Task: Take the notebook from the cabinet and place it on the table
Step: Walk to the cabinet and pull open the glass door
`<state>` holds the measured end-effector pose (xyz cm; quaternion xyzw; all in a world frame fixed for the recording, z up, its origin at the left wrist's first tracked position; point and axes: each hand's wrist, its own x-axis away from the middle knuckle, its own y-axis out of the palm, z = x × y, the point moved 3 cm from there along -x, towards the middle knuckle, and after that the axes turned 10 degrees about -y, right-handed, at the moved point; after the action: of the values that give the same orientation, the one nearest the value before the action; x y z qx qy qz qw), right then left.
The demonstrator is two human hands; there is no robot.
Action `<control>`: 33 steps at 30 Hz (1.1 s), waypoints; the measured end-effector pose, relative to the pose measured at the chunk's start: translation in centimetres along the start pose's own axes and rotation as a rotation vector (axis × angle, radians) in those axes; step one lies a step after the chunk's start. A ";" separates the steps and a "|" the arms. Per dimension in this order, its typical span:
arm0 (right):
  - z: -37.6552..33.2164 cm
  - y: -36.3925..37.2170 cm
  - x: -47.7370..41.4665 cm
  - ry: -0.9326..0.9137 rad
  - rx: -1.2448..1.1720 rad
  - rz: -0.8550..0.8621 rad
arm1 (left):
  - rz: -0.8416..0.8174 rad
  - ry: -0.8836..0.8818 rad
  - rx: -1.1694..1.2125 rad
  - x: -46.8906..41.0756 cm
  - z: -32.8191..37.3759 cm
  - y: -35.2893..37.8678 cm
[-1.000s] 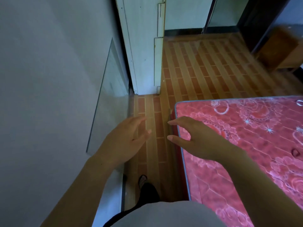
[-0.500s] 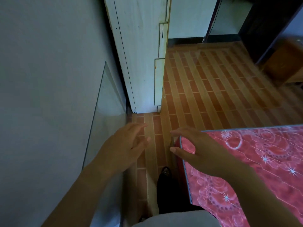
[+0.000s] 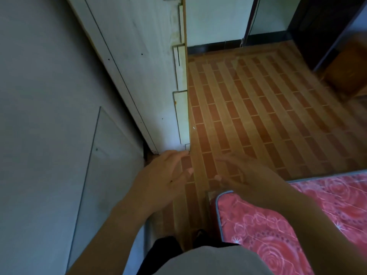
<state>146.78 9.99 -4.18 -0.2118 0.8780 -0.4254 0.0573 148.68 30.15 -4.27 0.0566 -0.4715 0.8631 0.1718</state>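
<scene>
Moved forward: bed [image 3: 297,225] slid lower, white cabinet [image 3: 151,80] nearer.
Left hand [image 3: 164,181], right hand [image 3: 244,175] spread, empty; notebook unseen. Round the cabinet's front before reaching.

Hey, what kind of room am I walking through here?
Probably a bedroom in a home: a red floral mattress at lower right, a pale wooden cabinet against the wall, and brick-patterned flooring.
</scene>
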 end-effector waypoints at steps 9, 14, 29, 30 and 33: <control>3.6 -2.1 -9.9 0.032 -0.030 0.011 | -0.058 0.023 -0.011 -10.9 -0.9 -3.0; 5.2 -4.6 -16.9 0.050 0.022 0.077 | -0.074 0.080 -0.114 -19.1 -2.0 -6.5; 12.8 -12.2 -26.4 0.229 -0.015 0.180 | -0.208 0.311 -0.200 -37.6 3.5 -9.7; 13.5 -13.0 -26.8 0.246 -0.023 0.182 | -0.212 0.327 -0.197 -38.6 4.3 -9.6; 16.4 -15.6 -28.5 0.265 -0.053 0.198 | -0.211 0.358 -0.178 -42.3 6.8 -9.1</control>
<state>182.16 1.59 -4.78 -0.0679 0.9054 -0.4186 -0.0229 190.96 18.78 -4.28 -0.0638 -0.4994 0.7915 0.3464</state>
